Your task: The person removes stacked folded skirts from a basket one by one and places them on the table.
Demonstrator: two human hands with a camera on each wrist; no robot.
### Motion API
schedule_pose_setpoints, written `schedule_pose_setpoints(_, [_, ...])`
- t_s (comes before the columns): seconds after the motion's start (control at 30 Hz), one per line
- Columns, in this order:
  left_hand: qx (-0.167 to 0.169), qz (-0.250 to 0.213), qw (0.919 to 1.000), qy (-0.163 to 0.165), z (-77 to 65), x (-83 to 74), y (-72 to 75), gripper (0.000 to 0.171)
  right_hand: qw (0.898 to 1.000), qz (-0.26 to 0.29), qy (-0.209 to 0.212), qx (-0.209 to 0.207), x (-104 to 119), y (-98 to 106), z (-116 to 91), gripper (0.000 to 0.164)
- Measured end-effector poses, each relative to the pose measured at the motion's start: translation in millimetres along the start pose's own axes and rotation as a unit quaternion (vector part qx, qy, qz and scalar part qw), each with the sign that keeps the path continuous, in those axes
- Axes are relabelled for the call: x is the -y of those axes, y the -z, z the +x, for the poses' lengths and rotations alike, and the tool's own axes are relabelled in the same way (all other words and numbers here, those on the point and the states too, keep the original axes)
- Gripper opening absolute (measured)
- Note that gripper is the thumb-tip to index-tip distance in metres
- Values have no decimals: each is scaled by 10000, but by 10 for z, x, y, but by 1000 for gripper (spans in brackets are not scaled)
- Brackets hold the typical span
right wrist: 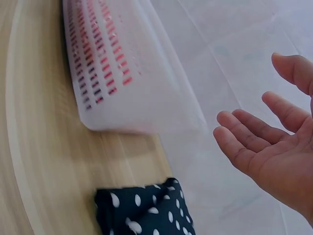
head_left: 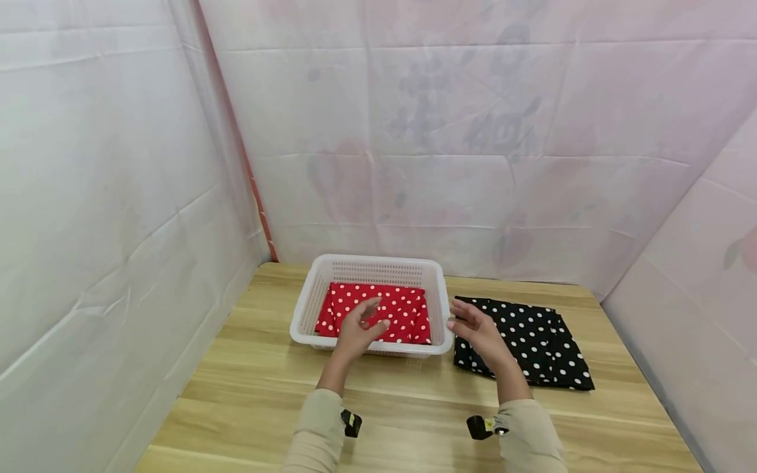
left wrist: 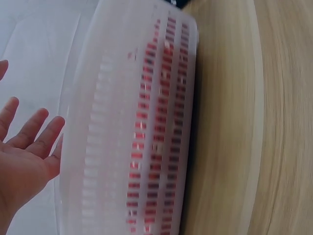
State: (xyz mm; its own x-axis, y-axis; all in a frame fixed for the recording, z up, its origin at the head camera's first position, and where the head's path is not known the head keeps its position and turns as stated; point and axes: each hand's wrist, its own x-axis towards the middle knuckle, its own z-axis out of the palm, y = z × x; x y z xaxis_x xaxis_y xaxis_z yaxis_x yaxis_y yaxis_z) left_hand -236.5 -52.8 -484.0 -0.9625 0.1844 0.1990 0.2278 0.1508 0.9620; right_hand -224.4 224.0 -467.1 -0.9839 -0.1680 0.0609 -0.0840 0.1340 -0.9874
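1 white basket (head_left: pixel 378 259) holding red dotted cloth (head_left: pixel 408 313) sat near the tabletop's (head_left: pixel 414 407) far edge, black dotted cloth (head_left: pixel 541 341) near its far right corner, as the left hand (head_left: pixel 356 331) and right hand (head_left: pixel 483 335) hovered near the basket, fingers (right wrist: pixel 234 147) parted wide.

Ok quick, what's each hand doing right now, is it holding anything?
Left hand: open, nothing in its grip.
Right hand: open too, nothing in its grip.

The head view looks forward and down; both wrist views, close in, share the basket (right wrist: pixel 127 83).
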Motion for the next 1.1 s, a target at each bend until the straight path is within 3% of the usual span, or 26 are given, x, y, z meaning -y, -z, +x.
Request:
schedule_pose_setpoints(0.1, [-117, 23, 9998, 180, 40, 137, 99, 56, 9998, -87, -196, 64, 1, -78, 73, 58])
schedule_pose_setpoints(0.37, [-397, 292, 9956, 792, 93, 191, 356, 60, 9958, -159, -849, 309, -9, -253, 298, 55])
schedule_pose_setpoints(0.73, [-704, 432, 9917, 981, 193, 311, 650, 58, 9806, -485, -1893, 129, 72, -541, 523, 56])
schedule_pose_setpoints(0.97, [-841, 466, 9848, 1450, 276, 421, 747, 58, 9682, -582, -2425, 202, -15, -646, 634, 63])
schedule_pose_setpoints(1.1, [-743, 644, 9792, 1777, 337, 446, 748, 62, 9659, -251, -2569, 175, -109, -659, 662, 62])
